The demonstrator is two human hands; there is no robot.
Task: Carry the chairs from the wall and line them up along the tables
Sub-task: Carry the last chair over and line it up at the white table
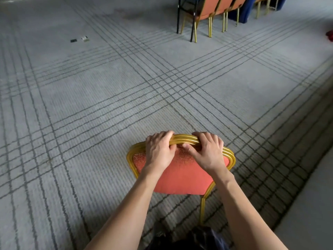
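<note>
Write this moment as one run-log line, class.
left hand: grips chair top rail | right hand: grips same rail | carpet: under chair | lined-up chairs: far ahead, right | lifted: cannot tell

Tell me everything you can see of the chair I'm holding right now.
The banquet chair shows its back: an orange-red patterned fabric pad inside a ribbed, gold-coloured frame that looks like metal. The left hand and right hand grip its curved top rail side by side. One gold leg shows below on the right. It is over grey, line-patterned carpet; whether its legs touch the floor cannot be seen.
</note>
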